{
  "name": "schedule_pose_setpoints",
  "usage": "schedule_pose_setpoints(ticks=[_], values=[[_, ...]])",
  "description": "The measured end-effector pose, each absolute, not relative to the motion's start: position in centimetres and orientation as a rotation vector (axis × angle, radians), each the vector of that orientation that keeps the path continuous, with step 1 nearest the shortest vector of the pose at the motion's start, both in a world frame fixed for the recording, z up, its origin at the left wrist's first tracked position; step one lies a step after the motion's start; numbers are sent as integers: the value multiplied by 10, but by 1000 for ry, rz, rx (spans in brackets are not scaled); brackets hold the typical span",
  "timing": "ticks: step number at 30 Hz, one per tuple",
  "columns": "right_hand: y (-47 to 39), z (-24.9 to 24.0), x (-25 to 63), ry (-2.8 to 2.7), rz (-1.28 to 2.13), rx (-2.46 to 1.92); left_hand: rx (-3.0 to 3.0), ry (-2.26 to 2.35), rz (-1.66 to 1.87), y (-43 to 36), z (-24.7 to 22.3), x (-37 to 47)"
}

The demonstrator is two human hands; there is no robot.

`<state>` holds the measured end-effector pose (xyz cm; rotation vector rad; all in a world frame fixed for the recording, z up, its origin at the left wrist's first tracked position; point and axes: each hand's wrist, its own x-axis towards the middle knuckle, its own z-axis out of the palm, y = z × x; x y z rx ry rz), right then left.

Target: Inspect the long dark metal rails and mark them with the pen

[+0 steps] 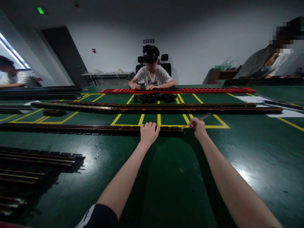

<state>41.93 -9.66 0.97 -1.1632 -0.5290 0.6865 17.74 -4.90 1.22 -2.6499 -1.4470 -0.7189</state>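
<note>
A long dark rail with thin copper-coloured lines (95, 129) lies across the green table in front of me. My left hand (149, 131) is closed over it near its right end, fingers bent over the far side. Just beyond that end, my right hand (198, 127) pinches a slim pen-like tool with a greyish handle (205, 116). Its thin tip points left at the rail's end; whether it touches cannot be made out. The exact kind of tool is unclear.
More dark rails (166, 109) lie across the table beyond my hands. Stacked rails (35, 158) are at the near left. A red slotted tray (213, 90) and black parts (156, 98) sit before a co-worker (152, 74). Yellow tape lines (218, 126) mark the green tabletop.
</note>
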Motion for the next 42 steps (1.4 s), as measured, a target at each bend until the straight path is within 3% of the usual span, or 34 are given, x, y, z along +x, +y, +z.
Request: schedule_pose_setpoints(ticks=[5,13,21,31,42], values=[[-101,7,413,-593,609,-1154,-2760,-1380,-616,-50,16,170],[-119,6,386,-1177,429,-1427,-2806,-1350,-374,-52,23,159],[-144,7,352,-1522,596,-1425,-2812,-1343,-313,-57,22,120],[-117,19,269,-1800,651,-1385,-2936,-1544,-3,-29,49,22],[-65,23,120,-2056,533,-1292,-2511,-2087,29,11,47,-111]])
